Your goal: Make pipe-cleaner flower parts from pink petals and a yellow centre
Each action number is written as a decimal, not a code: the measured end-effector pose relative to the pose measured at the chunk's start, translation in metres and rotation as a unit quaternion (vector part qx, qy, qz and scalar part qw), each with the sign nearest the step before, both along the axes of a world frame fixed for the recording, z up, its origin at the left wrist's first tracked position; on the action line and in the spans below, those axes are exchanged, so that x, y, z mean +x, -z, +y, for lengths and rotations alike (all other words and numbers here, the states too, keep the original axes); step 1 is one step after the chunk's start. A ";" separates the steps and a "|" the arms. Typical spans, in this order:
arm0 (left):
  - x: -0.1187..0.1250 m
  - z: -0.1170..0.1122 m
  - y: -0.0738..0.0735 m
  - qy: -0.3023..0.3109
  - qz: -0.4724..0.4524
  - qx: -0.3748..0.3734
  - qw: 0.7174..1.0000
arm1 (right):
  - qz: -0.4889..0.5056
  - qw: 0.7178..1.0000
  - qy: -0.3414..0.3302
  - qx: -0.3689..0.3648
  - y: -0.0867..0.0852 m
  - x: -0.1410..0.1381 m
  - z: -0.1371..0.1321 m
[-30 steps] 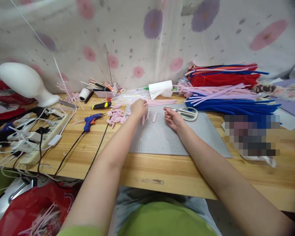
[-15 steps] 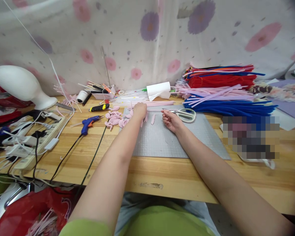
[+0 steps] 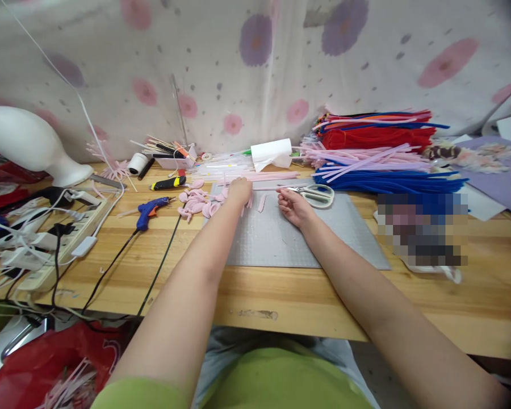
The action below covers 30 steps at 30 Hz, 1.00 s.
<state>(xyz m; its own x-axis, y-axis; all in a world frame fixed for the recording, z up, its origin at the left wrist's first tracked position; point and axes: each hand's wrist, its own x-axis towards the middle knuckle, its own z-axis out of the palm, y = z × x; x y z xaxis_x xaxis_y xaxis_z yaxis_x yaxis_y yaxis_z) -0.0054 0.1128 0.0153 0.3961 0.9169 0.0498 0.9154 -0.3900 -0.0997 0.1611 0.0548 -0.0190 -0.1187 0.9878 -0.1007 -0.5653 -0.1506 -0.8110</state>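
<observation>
Soft, even light is cast across the wooden table (image 3: 306, 301); toward its right edge, detail is blurred and a patch pixelated.

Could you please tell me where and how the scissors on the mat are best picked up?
I would take the scissors by their pale handle loops, coming from the right with the right hand. They lie on the grey mat, loops to the right and blades pointing left, so this should keep the hand clear of the blades.
</observation>
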 end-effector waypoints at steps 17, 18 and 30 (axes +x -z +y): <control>-0.016 -0.014 -0.066 -0.068 -0.287 -0.006 0.955 | -0.536 0.782 0.203 0.244 0.001 -0.006 -0.017; -0.019 -0.019 -0.063 -0.065 -0.258 -0.036 0.963 | -0.578 0.735 0.237 0.263 -0.002 -0.004 -0.018; -0.045 -0.058 -0.038 0.091 -0.217 -0.133 0.963 | -0.639 0.674 0.237 0.284 -0.014 0.021 -0.004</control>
<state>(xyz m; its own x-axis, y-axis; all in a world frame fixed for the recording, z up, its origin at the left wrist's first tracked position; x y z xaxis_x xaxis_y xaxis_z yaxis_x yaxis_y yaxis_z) -0.0508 0.0547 0.0534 0.5471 0.8369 0.0197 0.7619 -0.5075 0.4024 0.1817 0.0511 -0.0053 0.0495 0.8063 0.5894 0.7746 0.3415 -0.5323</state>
